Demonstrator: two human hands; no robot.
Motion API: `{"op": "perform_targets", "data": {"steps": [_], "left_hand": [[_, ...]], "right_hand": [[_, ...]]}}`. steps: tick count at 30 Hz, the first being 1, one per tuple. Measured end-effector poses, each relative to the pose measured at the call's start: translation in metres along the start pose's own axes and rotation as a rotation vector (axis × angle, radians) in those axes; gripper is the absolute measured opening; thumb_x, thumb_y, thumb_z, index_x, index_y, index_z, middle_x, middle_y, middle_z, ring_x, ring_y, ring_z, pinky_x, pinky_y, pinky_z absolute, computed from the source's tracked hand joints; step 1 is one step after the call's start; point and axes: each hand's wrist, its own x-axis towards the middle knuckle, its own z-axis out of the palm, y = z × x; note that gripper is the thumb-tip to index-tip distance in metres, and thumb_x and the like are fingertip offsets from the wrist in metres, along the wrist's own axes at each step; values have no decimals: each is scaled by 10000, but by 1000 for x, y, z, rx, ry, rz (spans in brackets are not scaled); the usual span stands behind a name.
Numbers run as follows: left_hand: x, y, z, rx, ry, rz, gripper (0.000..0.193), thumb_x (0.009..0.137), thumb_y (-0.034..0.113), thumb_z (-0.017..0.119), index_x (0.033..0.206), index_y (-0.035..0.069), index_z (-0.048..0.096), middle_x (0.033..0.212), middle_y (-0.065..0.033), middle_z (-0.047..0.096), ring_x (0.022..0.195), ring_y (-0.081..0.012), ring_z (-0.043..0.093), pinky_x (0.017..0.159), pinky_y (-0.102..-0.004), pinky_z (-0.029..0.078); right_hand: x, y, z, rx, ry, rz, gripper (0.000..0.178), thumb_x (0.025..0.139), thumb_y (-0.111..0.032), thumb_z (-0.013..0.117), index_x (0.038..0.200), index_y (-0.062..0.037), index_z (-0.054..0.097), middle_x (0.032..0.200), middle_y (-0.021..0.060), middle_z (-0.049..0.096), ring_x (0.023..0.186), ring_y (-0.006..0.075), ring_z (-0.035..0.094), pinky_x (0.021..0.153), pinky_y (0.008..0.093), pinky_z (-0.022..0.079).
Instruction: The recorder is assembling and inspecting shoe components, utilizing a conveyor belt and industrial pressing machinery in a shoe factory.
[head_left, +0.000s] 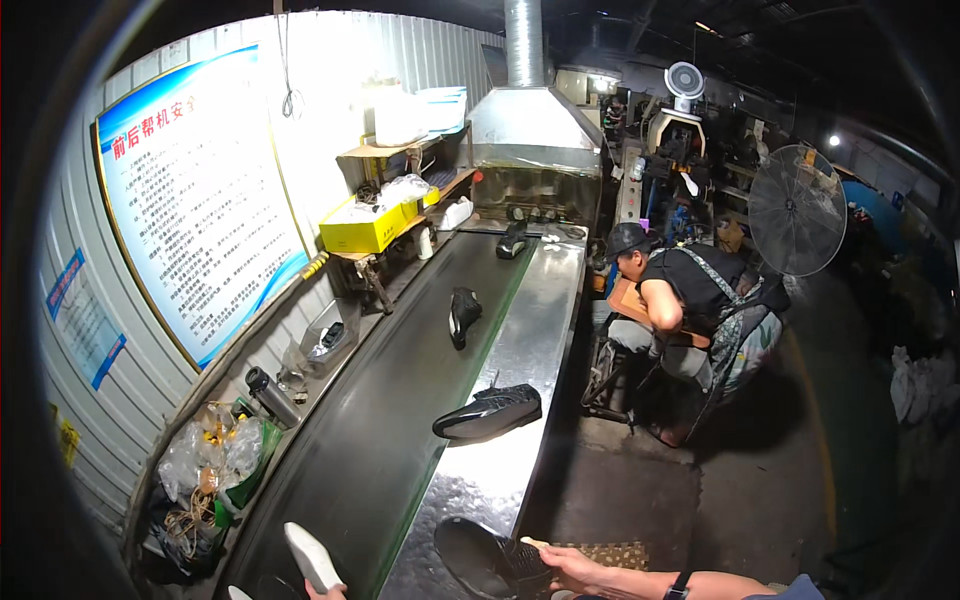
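Note:
At the lower edge, my left hand (pixel 327 592) is closed on a white shoe sole (pixel 311 556), which stands tilted over the dark conveyor belt (pixel 350 440). My right hand (pixel 570 568), its wrist in a black band, pinches a small pale stick-like piece (pixel 535 543). Just left of that hand, a black shoe (pixel 470 556) rests on the metal ledge (pixel 505 470); the hand partly overlaps it, and I cannot tell whether they touch. Farther up, another black shoe (pixel 490 412) lies across the ledge and the belt's edge.
Black shoes (pixel 463 316) sit farther along the belt, toward a metal hood (pixel 535 125). Left of it are a thermos (pixel 271 398), plastic bags (pixel 215 455) and a yellow box (pixel 370 228). At right, a person (pixel 700 290) sits bent over near a large fan (pixel 797 210).

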Motion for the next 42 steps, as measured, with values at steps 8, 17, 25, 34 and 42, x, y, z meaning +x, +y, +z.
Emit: {"op": "perform_targets", "data": {"steps": [8,17,25,34,42], "left_hand": [[-178,122,-124,513,-256,985,597,624,245,743,1209,184,645,1310,-168,481,1177,-353,444,945,-497,358],[-276,108,-37,524,-485,1083,257,750,229,661,1001,272,697,1177,-23,561,1131,-184,475,917,-379,324],[-154,123,-78,-1167,-770,-891,355,959,329,570,1120,17,618,1091,-90,682,1043,-241,630,939,-430,474],[-126,83,-27,-332,-184,-307,183,873,140,703,950,-26,689,913,-62,674,828,-147,592,750,-307,469],[-112,33,17,-28,71,-14,224,795,119,739,878,-81,679,857,-120,686,771,-192,596,736,-355,481]], "right_hand": [[60,-1,1,444,-366,178,318,997,-367,501,1105,-100,637,1011,67,687,942,249,660,880,495,516],[50,-33,68,-112,-218,-76,381,982,-347,541,1268,-97,573,1115,58,669,989,208,646,865,406,513],[-2,-5,63,-1677,-853,-759,227,870,-182,692,1061,-82,620,930,83,669,886,272,672,1008,520,454],[7,57,64,-1632,-799,-1272,717,786,-99,679,1459,-143,435,1164,76,620,1040,298,543,1088,517,303],[57,74,46,-1142,-591,-1061,666,860,-112,691,1440,-82,366,1384,179,445,1249,339,449,1109,462,334]]}}
